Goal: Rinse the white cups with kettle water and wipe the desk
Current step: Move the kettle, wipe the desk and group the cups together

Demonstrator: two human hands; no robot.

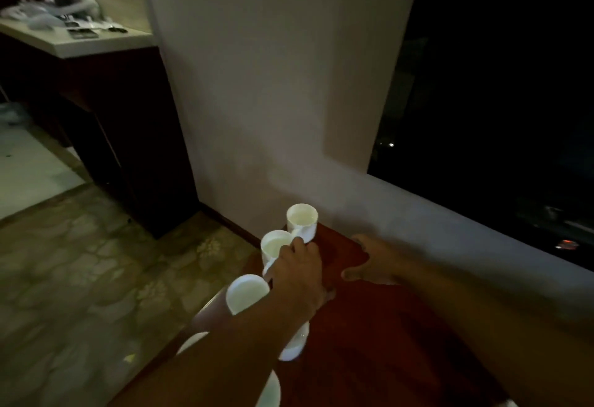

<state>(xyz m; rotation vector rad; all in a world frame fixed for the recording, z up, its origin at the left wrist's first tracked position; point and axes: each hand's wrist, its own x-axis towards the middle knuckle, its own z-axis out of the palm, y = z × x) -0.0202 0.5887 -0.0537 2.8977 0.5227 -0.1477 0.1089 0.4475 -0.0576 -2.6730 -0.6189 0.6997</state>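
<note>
Nearest, a white cup (247, 292) stands at the dark red desk (369, 342) edge; beyond it the left hand (299, 273) grips the middle cup (274, 244), the right hand (373, 262) rests spread flat, and the farthest cup (302, 220) sits by the wall (273, 101)

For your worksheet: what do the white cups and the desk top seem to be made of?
Cups: probably glazed ceramic, being smooth, bright white and thick-rimmed. Desk: seemingly polished reddish-brown wood or veneer with a faint sheen; blur hides any grain.
</note>
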